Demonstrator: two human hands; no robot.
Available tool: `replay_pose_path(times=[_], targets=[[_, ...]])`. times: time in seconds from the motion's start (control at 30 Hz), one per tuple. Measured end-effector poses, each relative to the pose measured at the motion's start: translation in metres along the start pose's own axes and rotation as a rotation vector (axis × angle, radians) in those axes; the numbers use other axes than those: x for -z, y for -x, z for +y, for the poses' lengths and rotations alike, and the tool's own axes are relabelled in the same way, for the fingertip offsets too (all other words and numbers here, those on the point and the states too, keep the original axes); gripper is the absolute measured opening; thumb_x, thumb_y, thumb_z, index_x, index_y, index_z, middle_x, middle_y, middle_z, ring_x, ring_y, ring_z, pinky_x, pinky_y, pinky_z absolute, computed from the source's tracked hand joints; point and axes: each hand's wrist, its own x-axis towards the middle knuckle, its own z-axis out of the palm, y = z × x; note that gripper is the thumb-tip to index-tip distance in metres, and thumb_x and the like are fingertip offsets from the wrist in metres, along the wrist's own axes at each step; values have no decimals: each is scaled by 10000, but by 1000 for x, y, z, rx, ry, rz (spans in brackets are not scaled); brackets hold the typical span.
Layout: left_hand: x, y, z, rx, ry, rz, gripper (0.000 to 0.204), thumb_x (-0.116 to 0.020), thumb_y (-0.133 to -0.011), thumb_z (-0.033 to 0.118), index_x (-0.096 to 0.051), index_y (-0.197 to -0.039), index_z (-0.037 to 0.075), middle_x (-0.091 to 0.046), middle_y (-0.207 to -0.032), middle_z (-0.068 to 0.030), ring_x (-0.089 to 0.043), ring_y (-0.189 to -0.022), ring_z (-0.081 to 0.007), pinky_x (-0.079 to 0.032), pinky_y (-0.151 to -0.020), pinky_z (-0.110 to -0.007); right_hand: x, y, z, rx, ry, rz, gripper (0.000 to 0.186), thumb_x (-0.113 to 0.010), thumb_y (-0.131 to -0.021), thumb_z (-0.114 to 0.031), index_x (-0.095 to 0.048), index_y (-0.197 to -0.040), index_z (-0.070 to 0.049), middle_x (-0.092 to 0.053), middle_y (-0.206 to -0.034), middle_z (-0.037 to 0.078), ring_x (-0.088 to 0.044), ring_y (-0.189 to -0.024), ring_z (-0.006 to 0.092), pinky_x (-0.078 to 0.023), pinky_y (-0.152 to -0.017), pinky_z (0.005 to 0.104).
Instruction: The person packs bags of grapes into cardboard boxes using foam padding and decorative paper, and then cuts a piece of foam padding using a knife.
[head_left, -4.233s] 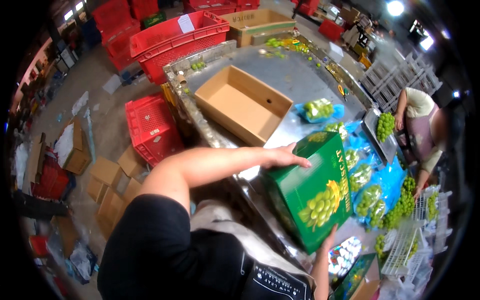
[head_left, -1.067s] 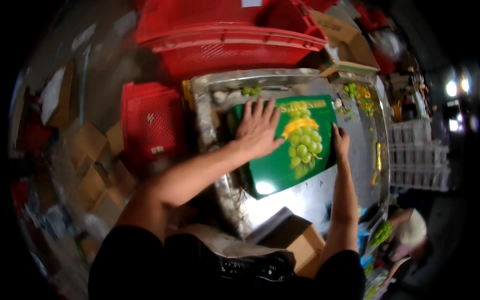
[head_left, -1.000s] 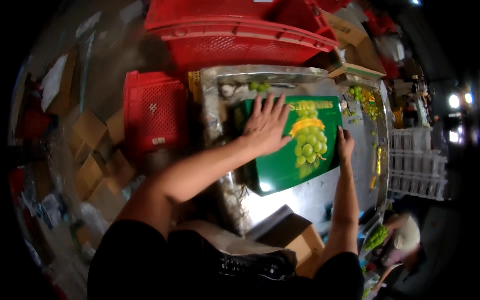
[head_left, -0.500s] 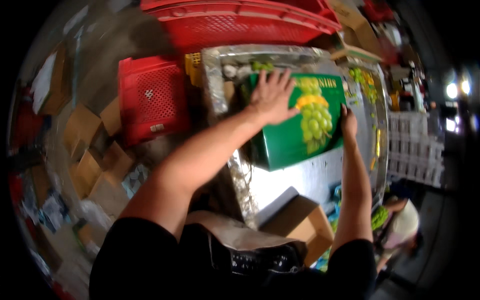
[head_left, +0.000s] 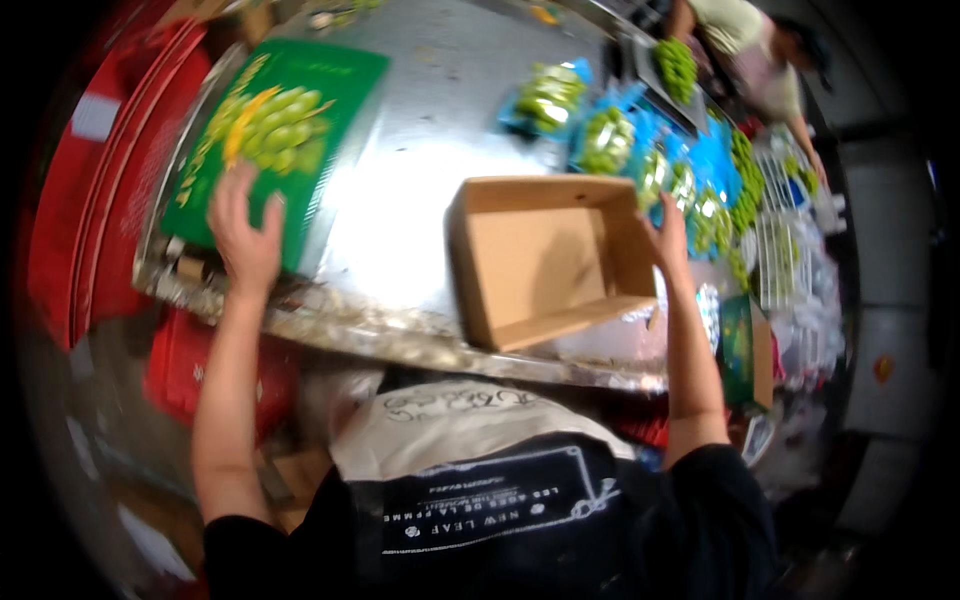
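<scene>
My left hand (head_left: pixel 245 235) is over the near part of a green carton (head_left: pixel 335 105) printed with grapes. Its fingers are spread, the tips beside the printed bunch; nothing is gripped. The carton lies at the left end of a metal-topped table (head_left: pixel 420 160). An open brown cardboard box (head_left: pixel 540 250) stands at the table's near edge, its inside bare. At its right wall is my right hand (head_left: pixel 668 240), thumb and fingers apart; blur hides whether it touches the rim. Bagged green grapes (head_left: pixel 605 140) in blue-edged clear bags lie just beyond that hand.
Red plastic crates (head_left: pixel 110 170) stand left of the table, another red crate (head_left: pixel 215 375) below its near edge. Another person (head_left: pixel 745 50) works at the far right by loose grapes (head_left: pixel 677 70). White racks (head_left: pixel 785 245) and a green carton (head_left: pixel 740 350) are at right.
My view has swung to the right. The right hand has left the green carton and is now by the brown box. The left hand has slid toward the carton's near part.
</scene>
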Motion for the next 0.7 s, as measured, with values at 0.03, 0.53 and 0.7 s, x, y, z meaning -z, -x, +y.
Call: replay_pose_path(times=[0.03, 0.53, 0.7], targets=[[-14, 16, 36, 66, 158, -183, 523, -664, -791, 263, -495, -1211, 3, -572, -1128, -162, -540, -1049, -300, -406, -900, -401, -2, 30, 31, -128, 74, 13, 635, -720, -740, -279, -461, -1226, 37, -495, -1236, 249, -491, -1135, 371, -404, -943, 405], [-94, 16, 221, 162, 207, -1051, 443, -489, -752, 42, -464, -1191, -8, -600, -1045, -240, -581, -988, -377, -447, -846, -394, 30, 175, 94, -475, -836, -433, 214, -445, -844, -137, -552, -968, 1, -604, -886, 231, -585, -856, 383, -449, -777, 445], [-90, 4, 243, 417, 182, -1159, 459, -466, -755, 5, -469, -1214, -1, -611, -1031, -207, -586, -982, -283, -439, -854, -354, -19, 179, 156, -4, 0, -5, 386, -515, -755, -25, -555, -1128, -120, -497, -1207, 119, -361, -1252, 334, -164, -1034, 631]])
